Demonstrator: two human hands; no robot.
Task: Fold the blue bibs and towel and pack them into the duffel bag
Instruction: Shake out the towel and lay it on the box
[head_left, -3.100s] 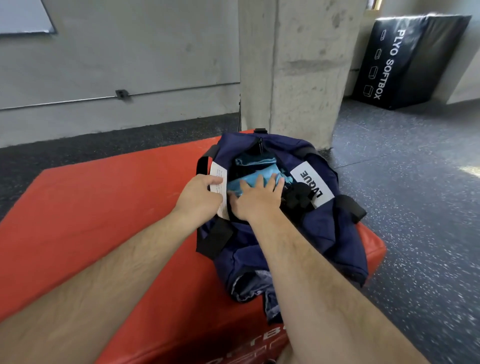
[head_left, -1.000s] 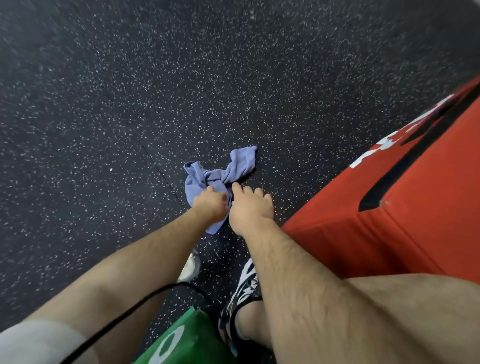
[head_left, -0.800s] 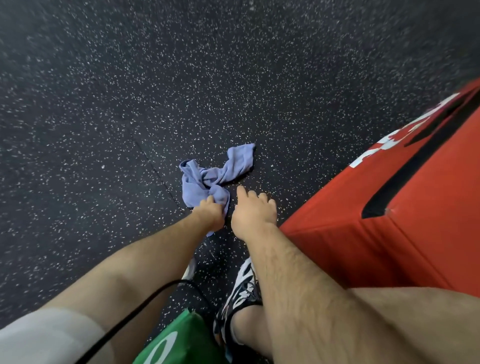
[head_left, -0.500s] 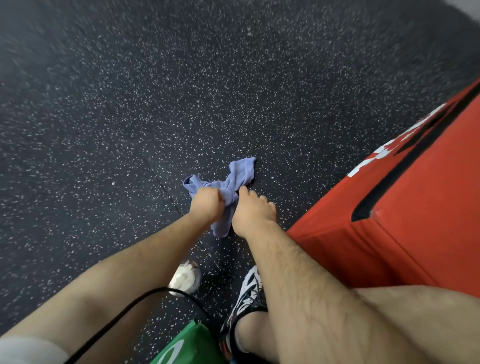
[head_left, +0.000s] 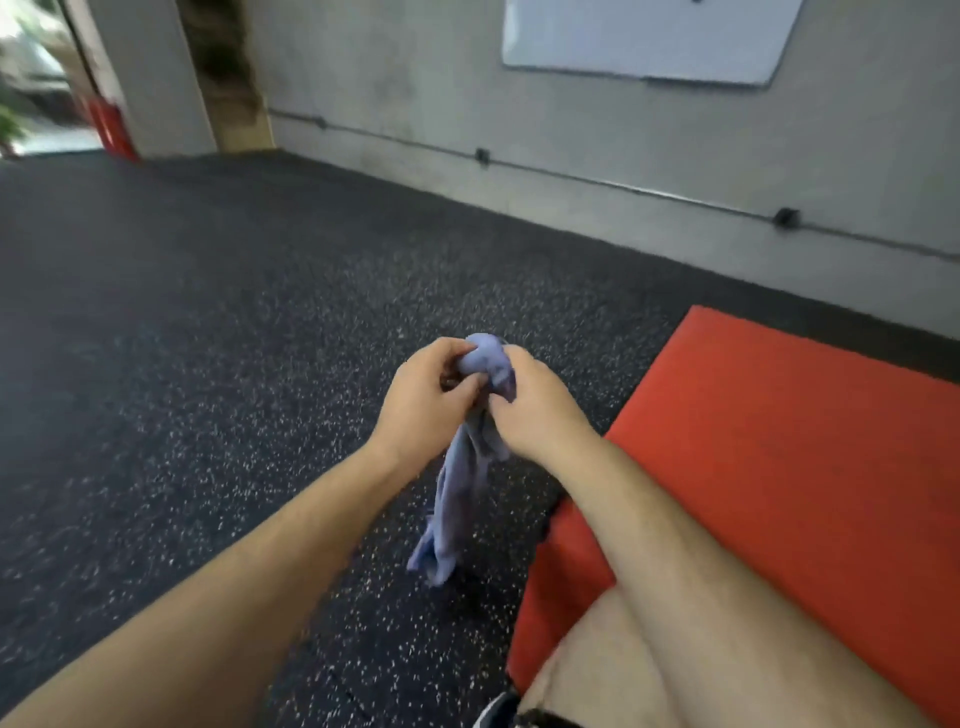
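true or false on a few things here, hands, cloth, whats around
1. The left hand and the right hand both grip the blue cloth. True.
2. The blue cloth is neatly folded. False: it is bunched up at the hands and hangs down crumpled.
3. A red box stands on the person's right. True.
4. The blue cloth rests on the red box. False: it hangs in the air over the speckled floor, beside the box.
5. A whiteboard hangs on the wall. True.
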